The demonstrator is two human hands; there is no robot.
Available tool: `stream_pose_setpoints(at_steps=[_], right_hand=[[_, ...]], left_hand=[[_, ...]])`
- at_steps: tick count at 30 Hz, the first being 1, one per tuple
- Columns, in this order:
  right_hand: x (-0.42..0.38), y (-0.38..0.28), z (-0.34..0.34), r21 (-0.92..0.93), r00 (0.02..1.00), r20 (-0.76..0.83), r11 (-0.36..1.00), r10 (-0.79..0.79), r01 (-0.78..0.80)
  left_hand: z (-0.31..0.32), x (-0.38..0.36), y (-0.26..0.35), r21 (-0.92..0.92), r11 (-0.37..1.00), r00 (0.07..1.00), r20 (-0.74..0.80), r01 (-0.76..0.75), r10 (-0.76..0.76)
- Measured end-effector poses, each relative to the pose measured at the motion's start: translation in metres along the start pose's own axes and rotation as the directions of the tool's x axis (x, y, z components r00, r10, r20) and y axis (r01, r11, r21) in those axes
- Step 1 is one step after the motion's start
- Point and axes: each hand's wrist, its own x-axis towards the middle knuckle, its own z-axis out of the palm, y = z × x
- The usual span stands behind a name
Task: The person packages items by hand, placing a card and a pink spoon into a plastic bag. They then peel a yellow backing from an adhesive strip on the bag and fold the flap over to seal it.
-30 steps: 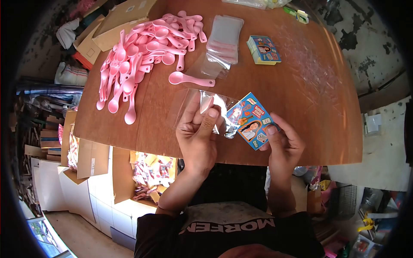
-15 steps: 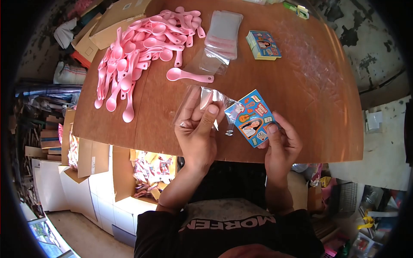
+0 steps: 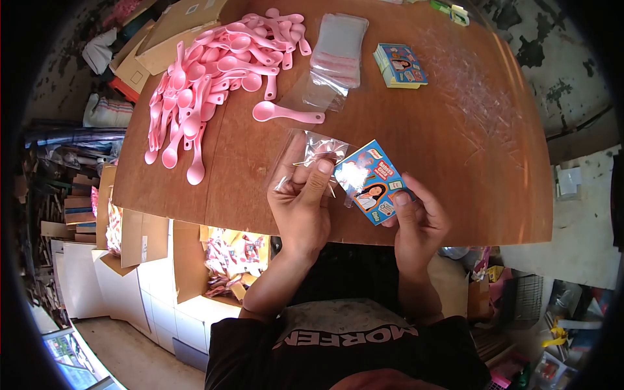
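Observation:
My left hand (image 3: 302, 201) pinches a clear plastic bag (image 3: 286, 159) between thumb and fingers, the film lying over the fingers. In my right hand (image 3: 419, 218) is a blue printed card (image 3: 374, 182), gripped at its right edge, its left edge overlapping the bag's mouth. Just beyond the hands a single pink spoon (image 3: 289, 114) lies on the brown table (image 3: 260, 208). Behind it is a stack of clear bags (image 3: 339, 49). A stack of the same blue cards (image 3: 400, 67) sits to the right of those bags.
A large heap of pink spoons (image 3: 195, 91) covers the table's left side. Thin clear plastic pieces (image 3: 474, 97) lie at the right. Below the table's front edge stands a cardboard box (image 3: 188, 266) with packed items. A green-and-white tool (image 3: 452, 12) rests at the far edge.
The card in my right hand has moved slightly left and tilted, overlapping the bag's mouth more. My left hand keeps its hold on the bag.

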Motion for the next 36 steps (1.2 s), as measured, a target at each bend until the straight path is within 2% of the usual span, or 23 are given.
stream_pose_setpoints(at_steps=[3,5,8,10,13,14,15,17,18,19,20,23,25,26,27,29,30,32,35,36], right_hand=[[0.000,-0.002,0.000,-0.026,0.999,0.028,0.999,0.022,-0.021],[0.000,-0.001,-0.003,-0.061,0.986,0.164,0.998,-0.002,0.012],[-0.001,-0.002,-0.005,-0.059,0.985,0.173,0.998,0.005,0.006],[0.002,-0.001,-0.005,-0.079,0.985,0.171,0.996,-0.014,0.028],[0.008,0.000,-0.004,0.004,0.982,0.180,0.999,-0.052,0.052],[0.011,-0.004,-0.001,-0.002,0.986,0.155,0.999,-0.052,0.053],[0.011,-0.006,0.001,-0.008,0.990,0.131,0.999,-0.052,0.054],[0.012,-0.004,-0.006,0.016,0.983,0.179,0.999,-0.038,0.036],[0.013,-0.002,-0.006,0.131,0.982,0.191,0.991,-0.004,-0.021],[0.015,-0.001,-0.006,0.244,0.978,0.207,0.966,0.027,-0.079],[0.015,0.000,-0.005,0.245,0.978,0.205,0.966,0.028,-0.079],[0.011,0.002,0.000,0.189,0.986,0.168,0.981,0.005,-0.037],[0.008,0.003,0.000,0.066,0.982,0.187,0.998,-0.020,0.008],[0.008,0.007,0.003,0.167,0.983,0.181,0.986,-0.024,-0.006],[0.008,0.006,0.004,0.140,0.983,0.180,0.990,-0.037,0.012],[0.009,0.003,0.010,0.232,0.988,0.141,0.972,-0.059,0.025],[0.008,0.003,0.008,0.221,0.989,0.128,0.975,-0.067,0.037],[0.005,0.005,0.002,0.248,0.980,0.186,0.962,0.067,-0.112],[0.003,-0.006,-0.006,0.131,0.965,0.211,0.974,0.155,-0.185],[0.002,-0.002,-0.007,0.168,0.975,0.173,0.971,0.140,-0.170]], left_hand=[[0.006,-0.005,-0.002,0.020,1.000,1.000,0.010,0.002,-0.002],[0.005,-0.005,-0.004,0.010,1.000,1.000,0.020,-0.006,0.006],[-0.002,-0.003,-0.007,0.064,0.997,0.996,0.089,-0.031,0.025],[0.000,-0.004,-0.007,0.163,0.986,0.988,0.142,0.042,-0.066],[0.003,-0.009,-0.007,0.225,0.970,0.960,0.241,0.089,-0.144],[0.009,-0.012,-0.006,0.234,0.964,0.969,0.182,0.124,-0.169],[0.009,-0.013,-0.006,0.234,0.964,0.968,0.183,0.129,-0.174],[0.009,-0.012,-0.007,0.040,0.986,0.974,0.148,0.165,-0.169],[0.011,-0.010,-0.004,-0.023,0.984,0.974,0.148,0.176,-0.171],[0.011,-0.010,-0.003,-0.023,0.984,0.974,0.149,0.177,-0.172],[0.011,-0.010,-0.002,-0.030,0.982,0.969,0.167,0.189,-0.182],[0.006,-0.016,-0.009,0.047,0.979,0.960,0.196,0.196,-0.201],[0.007,-0.021,-0.015,0.116,0.981,0.969,0.172,0.158,-0.176],[0.008,-0.023,-0.015,0.140,0.976,0.963,0.188,0.168,-0.193],[0.009,-0.026,-0.016,0.164,0.970,0.956,0.204,0.180,-0.212],[0.007,-0.029,-0.020,0.131,0.966,0.943,0.224,0.222,-0.247],[0.007,-0.031,-0.019,0.158,0.960,0.937,0.230,0.230,-0.262],[0.008,-0.032,-0.016,0.156,0.959,0.929,0.253,0.234,-0.268],[0.008,-0.024,-0.009,0.035,0.988,0.947,0.283,0.148,-0.152],[0.009,-0.023,-0.006,0.011,0.991,0.957,0.262,0.130,-0.128]])
